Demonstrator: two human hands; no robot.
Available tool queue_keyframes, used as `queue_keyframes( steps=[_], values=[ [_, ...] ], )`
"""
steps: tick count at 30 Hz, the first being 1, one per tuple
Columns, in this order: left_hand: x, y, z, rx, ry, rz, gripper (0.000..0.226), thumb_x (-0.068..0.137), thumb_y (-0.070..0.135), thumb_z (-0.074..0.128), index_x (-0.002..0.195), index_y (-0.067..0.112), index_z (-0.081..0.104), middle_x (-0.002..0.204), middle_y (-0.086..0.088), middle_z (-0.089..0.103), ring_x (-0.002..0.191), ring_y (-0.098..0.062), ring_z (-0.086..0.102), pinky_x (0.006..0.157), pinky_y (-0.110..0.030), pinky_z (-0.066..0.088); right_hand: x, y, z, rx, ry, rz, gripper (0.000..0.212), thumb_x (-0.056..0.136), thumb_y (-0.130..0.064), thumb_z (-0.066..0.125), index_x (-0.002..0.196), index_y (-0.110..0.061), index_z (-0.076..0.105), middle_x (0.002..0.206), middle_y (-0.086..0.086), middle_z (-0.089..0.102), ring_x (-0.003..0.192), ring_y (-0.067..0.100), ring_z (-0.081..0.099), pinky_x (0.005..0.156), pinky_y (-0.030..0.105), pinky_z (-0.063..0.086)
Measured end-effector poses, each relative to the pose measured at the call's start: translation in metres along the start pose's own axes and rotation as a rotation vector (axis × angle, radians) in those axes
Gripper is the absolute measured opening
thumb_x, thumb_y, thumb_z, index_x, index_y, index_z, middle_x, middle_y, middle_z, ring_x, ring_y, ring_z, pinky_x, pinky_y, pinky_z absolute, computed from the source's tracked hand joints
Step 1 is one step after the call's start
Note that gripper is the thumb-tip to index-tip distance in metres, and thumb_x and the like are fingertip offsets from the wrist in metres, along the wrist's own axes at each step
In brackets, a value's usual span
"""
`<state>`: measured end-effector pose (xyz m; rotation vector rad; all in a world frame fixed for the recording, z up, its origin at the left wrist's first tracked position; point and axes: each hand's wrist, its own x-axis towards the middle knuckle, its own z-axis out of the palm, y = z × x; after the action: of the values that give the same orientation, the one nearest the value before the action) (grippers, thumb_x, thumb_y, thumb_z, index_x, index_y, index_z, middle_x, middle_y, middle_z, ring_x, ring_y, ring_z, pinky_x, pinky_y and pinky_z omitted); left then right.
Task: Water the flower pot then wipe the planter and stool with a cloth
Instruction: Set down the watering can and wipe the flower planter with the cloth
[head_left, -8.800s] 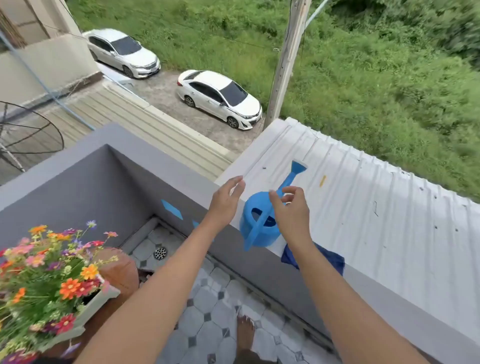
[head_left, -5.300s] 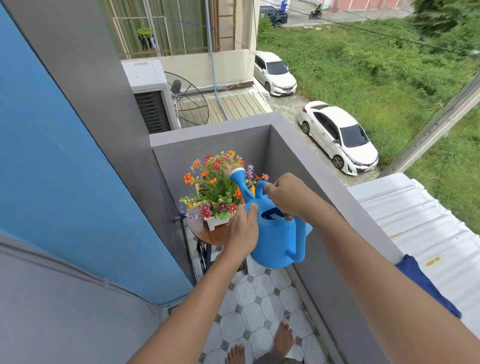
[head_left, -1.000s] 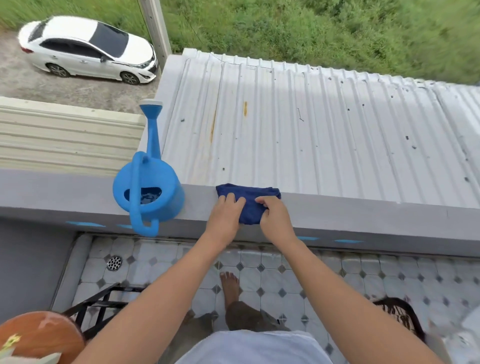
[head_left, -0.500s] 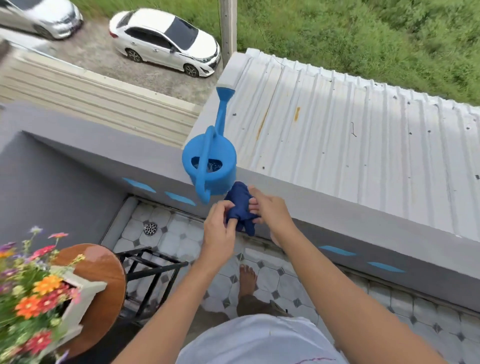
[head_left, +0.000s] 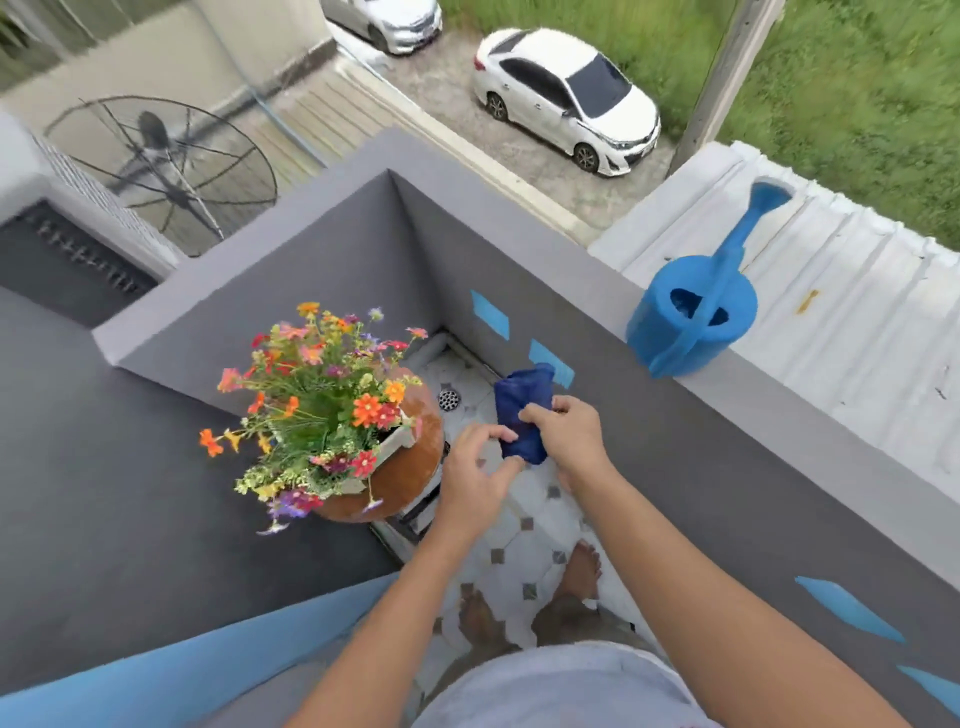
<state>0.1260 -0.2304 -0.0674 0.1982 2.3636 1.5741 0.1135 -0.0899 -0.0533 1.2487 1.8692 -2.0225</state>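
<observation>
A bunched dark blue cloth (head_left: 522, 410) is gripped in my right hand (head_left: 569, 439), held in the air over the tiled floor. My left hand (head_left: 475, 480) is just beside it, fingertips touching the cloth's lower edge. To the left, colourful flowers (head_left: 317, 400) fill a white planter (head_left: 397, 446) that sits on a round brown wooden stool (head_left: 410, 480). The blue watering can (head_left: 698, 312) stands upright on the grey ledge (head_left: 779, 395) at the right, apart from both hands.
Grey balcony walls (head_left: 322, 291) close in the corner behind the stool. The floor (head_left: 524, 525) is white tile with a drain (head_left: 449, 399); my bare feet stand on it. Beyond the ledge lie a corrugated roof (head_left: 857, 322), a satellite dish and parked cars below.
The cloth has come off the ledge and moved left and down toward the stool. My view has swung left, bringing the flowers and stool to the middle. The watering can stays on the ledge.
</observation>
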Motion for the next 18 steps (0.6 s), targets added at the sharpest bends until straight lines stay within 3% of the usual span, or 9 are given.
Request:
queue_keyframes(
  steps=[3,5,7,10,13,15,18],
  values=[
    [0.001,-0.014,-0.024,-0.273,0.186,-0.404,0.023,0.086,0.035,0.052,0.099,0.024,0.068,0.107,0.002,0.068,0.097,-0.011,0.062,0.082,-0.037,0.050,-0.009,0.004,0.030,0.043,0.009,-0.018,0.017,0.080,-0.005,0.068,0.094,-0.003,0.060,0.082,0.006,0.063,0.070,0.019,0.059,0.059,0.028,0.048],
    [0.011,-0.025,-0.037,-0.482,0.363,-0.665,0.028,0.095,0.035,0.045,0.110,0.019,0.062,0.104,-0.006,0.070,0.088,-0.016,0.063,0.068,-0.037,0.050,-0.010,0.004,0.044,0.049,-0.010,-0.042,0.026,0.081,-0.006,0.069,0.104,-0.002,0.058,0.089,0.007,0.064,0.075,0.020,0.060,0.066,0.034,0.051],
    [0.023,-0.038,-0.045,-0.624,0.483,-0.811,0.032,0.096,0.036,0.042,0.115,0.017,0.059,0.093,-0.007,0.070,0.076,-0.017,0.060,0.056,-0.030,0.044,-0.008,0.001,0.054,0.026,-0.045,-0.082,0.029,0.081,-0.007,0.072,0.104,-0.003,0.055,0.090,0.007,0.064,0.075,0.020,0.060,0.066,0.034,0.051],
    [0.042,-0.049,-0.049,-0.767,0.554,-0.887,0.036,0.095,0.039,0.042,0.115,0.016,0.062,0.081,-0.003,0.063,0.060,-0.015,0.047,0.050,-0.028,0.034,0.001,0.001,0.067,-0.004,-0.093,-0.117,0.029,0.080,-0.009,0.076,0.100,-0.006,0.054,0.087,0.004,0.062,0.072,0.018,0.059,0.060,0.030,0.049],
    [0.065,-0.064,-0.048,-0.796,0.630,-0.922,0.045,0.095,0.043,0.038,0.122,0.016,0.062,0.079,0.000,0.061,0.058,-0.014,0.045,0.051,-0.027,0.033,0.016,0.000,0.075,-0.026,-0.119,-0.109,0.029,0.080,-0.013,0.077,0.097,-0.009,0.054,0.088,0.003,0.062,0.071,0.015,0.060,0.057,0.027,0.048],
    [0.075,-0.070,-0.046,-0.805,0.700,-0.940,0.049,0.098,0.042,0.037,0.128,0.010,0.059,0.094,-0.006,0.067,0.061,-0.014,0.047,0.053,-0.027,0.034,0.025,-0.001,0.078,-0.020,-0.129,-0.097,0.027,0.081,-0.013,0.077,0.096,-0.011,0.055,0.089,0.003,0.063,0.072,0.014,0.061,0.057,0.026,0.048],
    [0.090,-0.071,-0.043,-0.824,0.835,-0.967,0.038,0.098,0.013,0.035,0.126,-0.001,0.057,0.114,-0.014,0.066,0.063,-0.016,0.050,0.052,-0.026,0.037,0.043,-0.002,0.082,-0.016,-0.149,-0.074,0.029,0.081,-0.017,0.079,0.100,-0.011,0.058,0.095,0.005,0.067,0.079,0.017,0.064,0.062,0.029,0.051]
  ],
)
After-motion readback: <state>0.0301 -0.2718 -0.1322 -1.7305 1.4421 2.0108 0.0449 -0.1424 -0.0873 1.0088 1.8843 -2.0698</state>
